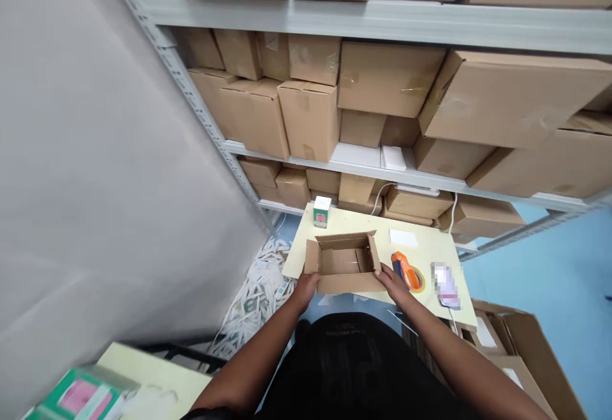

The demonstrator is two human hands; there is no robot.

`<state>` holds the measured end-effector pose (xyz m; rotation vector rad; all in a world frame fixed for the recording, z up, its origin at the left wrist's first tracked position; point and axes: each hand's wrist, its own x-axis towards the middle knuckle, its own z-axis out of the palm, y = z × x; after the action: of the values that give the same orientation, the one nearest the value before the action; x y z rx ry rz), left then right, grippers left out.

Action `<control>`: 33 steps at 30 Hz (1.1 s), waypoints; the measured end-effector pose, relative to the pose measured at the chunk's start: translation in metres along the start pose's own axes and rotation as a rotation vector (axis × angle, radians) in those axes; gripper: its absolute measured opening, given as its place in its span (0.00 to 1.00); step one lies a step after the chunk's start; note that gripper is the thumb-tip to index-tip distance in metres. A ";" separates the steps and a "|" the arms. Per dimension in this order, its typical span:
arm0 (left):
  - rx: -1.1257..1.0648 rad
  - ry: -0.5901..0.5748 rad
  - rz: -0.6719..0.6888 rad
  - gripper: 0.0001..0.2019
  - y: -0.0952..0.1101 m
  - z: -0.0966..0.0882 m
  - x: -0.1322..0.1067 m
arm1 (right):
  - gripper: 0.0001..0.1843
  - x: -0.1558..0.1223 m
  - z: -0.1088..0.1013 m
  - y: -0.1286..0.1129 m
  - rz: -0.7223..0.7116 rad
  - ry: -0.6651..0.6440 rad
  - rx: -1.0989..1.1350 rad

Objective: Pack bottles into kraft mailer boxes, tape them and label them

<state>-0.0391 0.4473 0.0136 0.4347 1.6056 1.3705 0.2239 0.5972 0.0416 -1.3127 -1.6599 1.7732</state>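
Note:
An open brown cardboard box point(343, 260) sits on the pale yellow table point(430, 245), its flaps up and its inside bare. My left hand point(306, 286) grips the box's near left corner. Against the near right corner presses my right hand point(393, 283), holding the box too. An orange tape dispenser point(406, 271) lies just right of my right hand. A small green and white carton point(321, 211) stands upright at the table's far left corner.
A white slip of paper point(403, 238) and a blurred small device point(444, 285) lie on the table's right side. Metal shelving stacked with cardboard boxes point(382, 88) rises behind. Paper strips point(255, 286) litter the floor at left. Open cartons point(521, 350) stand at right.

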 end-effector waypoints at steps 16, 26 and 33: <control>0.015 0.777 0.222 0.25 -0.045 0.022 -0.182 | 0.33 0.019 0.054 -0.011 -0.019 -0.341 -0.353; -0.104 0.978 0.357 0.26 -0.092 -0.059 -0.334 | 0.32 -0.064 0.208 -0.015 -0.306 -0.541 -0.628; -0.168 0.919 0.324 0.21 -0.125 -0.140 -0.441 | 0.33 -0.146 0.298 -0.003 -0.323 -0.553 -0.696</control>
<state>0.0986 -0.0073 0.0764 -0.0809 2.1672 2.1195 0.0530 0.3137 0.0576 -0.7103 -2.7863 1.4856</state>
